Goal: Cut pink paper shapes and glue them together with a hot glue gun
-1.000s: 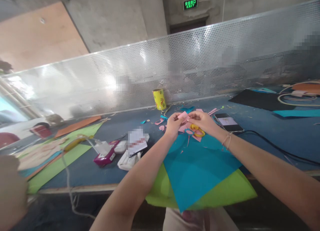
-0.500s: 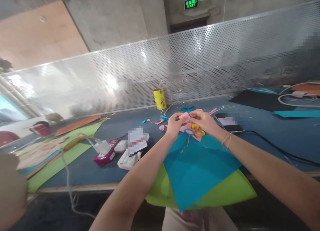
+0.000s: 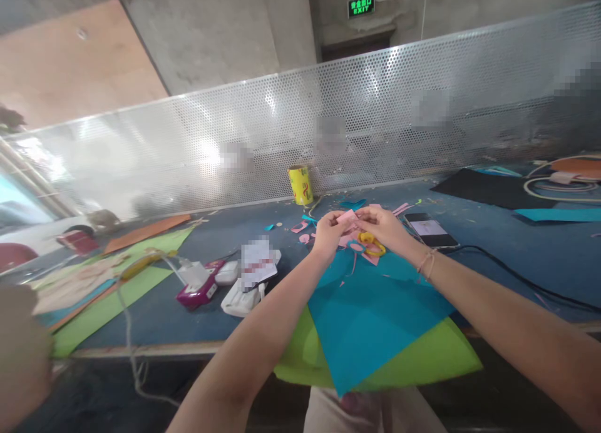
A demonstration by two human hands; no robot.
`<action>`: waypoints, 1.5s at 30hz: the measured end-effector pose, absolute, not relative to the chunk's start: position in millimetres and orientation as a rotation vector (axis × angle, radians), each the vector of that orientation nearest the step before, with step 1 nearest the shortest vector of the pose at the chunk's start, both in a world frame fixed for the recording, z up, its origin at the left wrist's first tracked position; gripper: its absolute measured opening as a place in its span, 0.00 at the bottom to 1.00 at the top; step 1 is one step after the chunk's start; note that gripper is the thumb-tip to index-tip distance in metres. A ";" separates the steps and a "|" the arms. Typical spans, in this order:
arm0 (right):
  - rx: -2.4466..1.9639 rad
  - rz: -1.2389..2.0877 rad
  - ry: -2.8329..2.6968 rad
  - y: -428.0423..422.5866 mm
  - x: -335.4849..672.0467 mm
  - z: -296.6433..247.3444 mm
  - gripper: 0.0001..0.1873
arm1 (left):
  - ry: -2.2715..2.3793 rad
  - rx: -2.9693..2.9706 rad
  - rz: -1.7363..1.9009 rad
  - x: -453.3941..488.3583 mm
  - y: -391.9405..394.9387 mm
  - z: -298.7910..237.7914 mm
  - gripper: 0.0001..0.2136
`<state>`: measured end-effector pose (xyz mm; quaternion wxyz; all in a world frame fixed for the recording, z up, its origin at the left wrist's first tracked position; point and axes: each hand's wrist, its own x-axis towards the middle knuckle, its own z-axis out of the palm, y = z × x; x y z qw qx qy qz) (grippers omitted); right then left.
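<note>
Between both hands is a small piece of pink paper [image 3: 347, 218]. My left hand [image 3: 328, 231] pinches its left side, and the fingers of my right hand [image 3: 379, 226] are closed on its right side. Just below the hands lie yellow-handled scissors [image 3: 375, 244], their blades hidden among pink scraps. A large blue paper sheet [image 3: 375, 314] spreads from under the scraps over the table's front edge. Beneath it a bright green sheet [image 3: 422, 358] hangs out over my lap.
A yellow can-like container [image 3: 300, 186] stands by the perforated metal screen [image 3: 225, 126]. Left are a purple power strip [image 3: 200, 294], a white charger and green sheets [image 3: 117, 311]. A phone [image 3: 431, 229] and black cable [image 3: 516, 267] lie right, with black paper [image 3: 483, 188] behind.
Almost nothing differs. Both hands keep their hold on the pink paper in the same place, and the view has shifted very slightly.
</note>
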<state>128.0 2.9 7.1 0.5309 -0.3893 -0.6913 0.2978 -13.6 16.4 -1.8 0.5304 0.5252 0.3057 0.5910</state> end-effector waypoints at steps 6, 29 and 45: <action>-0.899 0.705 -1.657 5.0 130.1 5.2 0.10 | 0.782 1.333 1.433 -13.8 16.7 -1.9 0.13; -0.887 0.768 -1.679 -8.2 135.1 21.0 0.09 | 0.862 1.782 1.577 -11.4 -3.3 5.5 0.13; -0.815 0.976 -1.581 -11.7 133.4 22.9 0.11 | 0.853 1.747 1.659 -8.1 -10.8 6.3 0.12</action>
